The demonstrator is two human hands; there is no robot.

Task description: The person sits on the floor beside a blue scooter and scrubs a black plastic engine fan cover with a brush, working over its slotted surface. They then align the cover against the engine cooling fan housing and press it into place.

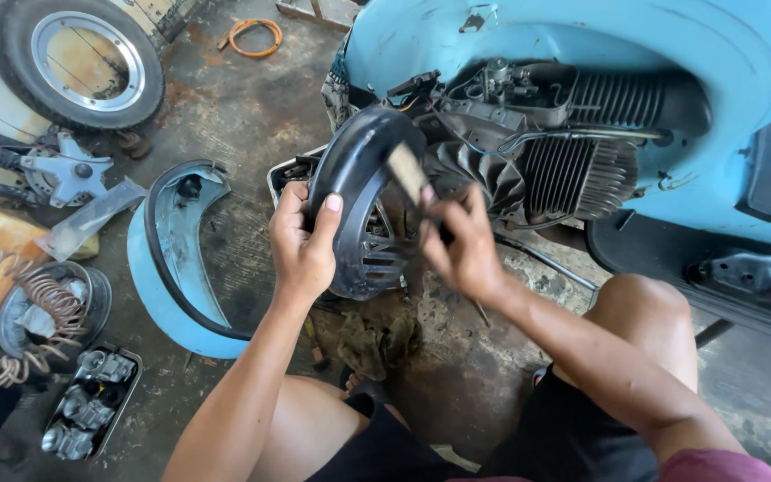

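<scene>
In front of the scooter engine, the left hand clamped the black fan cover by its near-left rim, holding it upright. The right hand was closed on a brush, bristles at the cover's far edge. A blue side panel lay on the floor to the left.

The left hand gripped the rim of a black fan cover, held upright before the exposed engine of a light-blue scooter. The right hand held a brush against the cover. A detached blue side panel lay on the concrete floor, near a spare wheel.
</scene>
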